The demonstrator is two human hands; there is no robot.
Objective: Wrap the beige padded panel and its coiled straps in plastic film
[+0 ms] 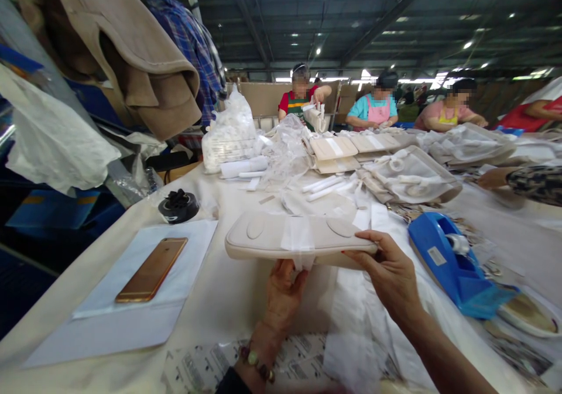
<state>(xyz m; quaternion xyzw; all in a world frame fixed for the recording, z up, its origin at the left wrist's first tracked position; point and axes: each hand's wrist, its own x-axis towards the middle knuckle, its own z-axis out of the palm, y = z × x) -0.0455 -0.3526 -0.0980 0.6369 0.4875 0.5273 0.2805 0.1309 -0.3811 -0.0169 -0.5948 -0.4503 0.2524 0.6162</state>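
Observation:
I hold a long flat beige padded piece (272, 239) level above the table, with a strip of white tissue (297, 236) wrapped round its middle. My left hand (283, 294) is under its middle, fingers curled up onto the tissue strip. My right hand (389, 271) grips the piece's right end, thumb on top and fingers closed beneath. A beaded bracelet (257, 365) sits on my left wrist. White tissue sheets (355, 306) lie under my right forearm.
A blue tape dispenser (452, 259) stands right of my hands. A gold phone (152, 268) lies on white paper (132, 300) at left, behind it a black round object (178, 205). Stacks of beige pieces (336, 151) and plastic bags (230, 130) fill the far table; several people work there.

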